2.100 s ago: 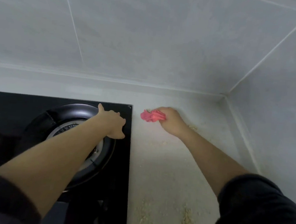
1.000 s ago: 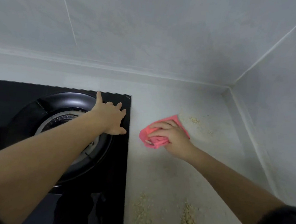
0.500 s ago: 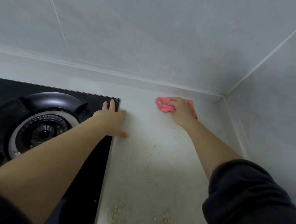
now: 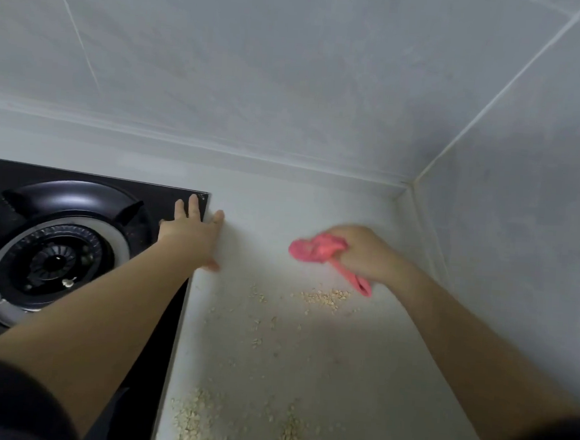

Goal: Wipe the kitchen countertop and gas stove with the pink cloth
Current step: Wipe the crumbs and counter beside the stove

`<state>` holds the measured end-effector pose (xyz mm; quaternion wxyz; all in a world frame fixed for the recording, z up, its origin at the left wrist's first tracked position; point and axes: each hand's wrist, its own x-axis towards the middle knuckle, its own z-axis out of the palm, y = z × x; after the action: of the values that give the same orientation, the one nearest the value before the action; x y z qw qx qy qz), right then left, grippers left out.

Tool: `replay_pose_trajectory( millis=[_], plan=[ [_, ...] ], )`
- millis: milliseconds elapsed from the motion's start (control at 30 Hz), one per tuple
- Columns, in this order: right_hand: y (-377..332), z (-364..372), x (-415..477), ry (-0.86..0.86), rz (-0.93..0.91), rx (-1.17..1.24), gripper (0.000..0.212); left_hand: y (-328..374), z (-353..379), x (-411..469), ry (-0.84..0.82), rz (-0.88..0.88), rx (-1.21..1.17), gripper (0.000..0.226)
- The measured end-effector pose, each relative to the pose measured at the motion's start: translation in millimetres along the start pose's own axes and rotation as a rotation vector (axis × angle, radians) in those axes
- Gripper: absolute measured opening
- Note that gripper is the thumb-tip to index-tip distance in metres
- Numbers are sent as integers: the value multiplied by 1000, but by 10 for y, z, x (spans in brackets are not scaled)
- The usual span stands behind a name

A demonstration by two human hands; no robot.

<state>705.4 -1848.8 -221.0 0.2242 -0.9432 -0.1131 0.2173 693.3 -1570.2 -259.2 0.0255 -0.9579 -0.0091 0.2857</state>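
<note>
My right hand (image 4: pixel 365 256) grips the bunched pink cloth (image 4: pixel 317 251) and presses it on the pale countertop (image 4: pixel 272 349), right of centre near the back corner. A tail of the cloth hangs out below the hand. My left hand (image 4: pixel 191 237) lies flat with straight fingers on the far right corner of the black gas stove (image 4: pixel 156 348), its thumb on the countertop. The round burner (image 4: pixel 52 261) sits to the left of that hand.
Beige crumbs (image 4: pixel 326 296) lie scattered just in front of the cloth, and more crumbs (image 4: pixel 192 422) are heaped near the front. Grey tiled walls (image 4: pixel 291 82) meet in a corner at the back right, close to my right hand.
My right hand has pulled the cloth from the back wall toward me, dragging crumbs into a small heap in front of it. The left hand stayed on the stove corner.
</note>
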Motion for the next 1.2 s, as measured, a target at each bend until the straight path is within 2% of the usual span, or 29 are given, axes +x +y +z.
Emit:
replay_pose_trajectory(
  millis=[100, 167, 267, 333, 500, 633, 700, 800, 867, 967, 1033, 1100, 1200],
  plan=[
    [187, -164, 378, 301, -70, 60, 21, 1, 23, 9, 5, -12, 0, 106],
    [373, -223, 626, 375, -70, -10, 25, 16, 25, 29, 7, -25, 2, 106],
    [633, -228, 740, 351, 107, -15, 22, 52, 9, 61, -6, -21, -11, 106],
    [699, -124, 672, 311, 138, -57, 20, 55, 9, 58, -34, -23, -13, 106],
    [551, 279, 82, 155, 41, -59, 22, 54, -47, -21, -65, -27, -24, 105],
    [428, 480, -395, -39, -61, -96, 22, 56, -57, -113, -93, -21, -46, 103],
    [443, 354, -408, 19, -66, -39, 24, 53, -65, -117, -96, -24, -37, 103],
    [587, -12, -202, 368, -43, -64, 32, 76, -76, -101, -90, -18, -41, 103],
    [700, -217, 5, 510, -49, -190, 33, 96, -48, -94, -88, -11, -39, 102],
    [915, -269, 344, 445, 16, -379, 35, 69, 27, -54, -96, -20, -34, 102],
    [1027, -220, 475, 371, 93, -305, 34, 15, 38, -14, -92, -22, -40, 102],
    [1116, -181, 499, 395, 129, -208, 30, -15, 16, 28, -78, -17, -47, 103],
    [1158, -112, 326, 372, 157, -236, 25, 9, -1, 61, -75, -10, -39, 103]
  ],
)
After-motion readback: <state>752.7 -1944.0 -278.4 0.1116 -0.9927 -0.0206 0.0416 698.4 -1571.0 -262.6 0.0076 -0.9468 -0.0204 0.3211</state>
